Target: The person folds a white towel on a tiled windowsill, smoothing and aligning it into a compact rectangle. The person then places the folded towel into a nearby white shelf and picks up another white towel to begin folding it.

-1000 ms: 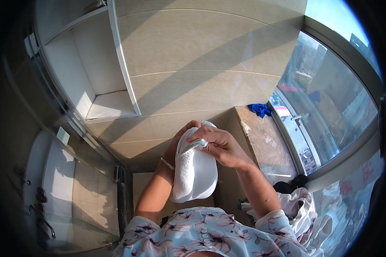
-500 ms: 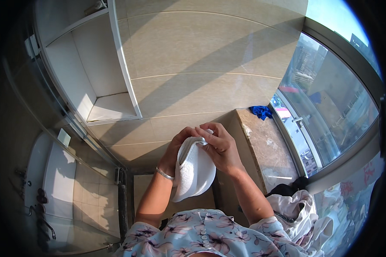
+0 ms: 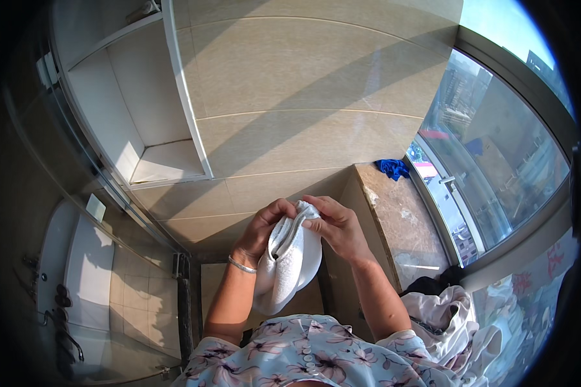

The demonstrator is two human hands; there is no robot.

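A white, soft, towel-like cloth piece [image 3: 292, 267] hangs between my two hands in front of my body. It is doubled over, with a greyish edge along a slit that runs down its upper part. My left hand [image 3: 265, 227], with a bracelet at the wrist, is closed round the cloth's left upper side. The fingers of my right hand [image 3: 337, 227] pinch its top right edge, thumb on the near face. Some fingertips of both hands are hidden behind the fabric. What kind of article it is does not show clearly.
To the right runs a brown stone ledge [image 3: 403, 219] below a window [image 3: 490, 155], with a blue cloth [image 3: 392, 169] at its far end. Crumpled pale clothes [image 3: 442, 313] lie near my right elbow. A white open shelf [image 3: 155, 90] stands far left, a bathtub [image 3: 87, 264] beyond glass.
The cloth has turned, so its slit now faces me more and shows wider. My left hand has shifted slightly down and left, my right fingers are spread further along the top edge.
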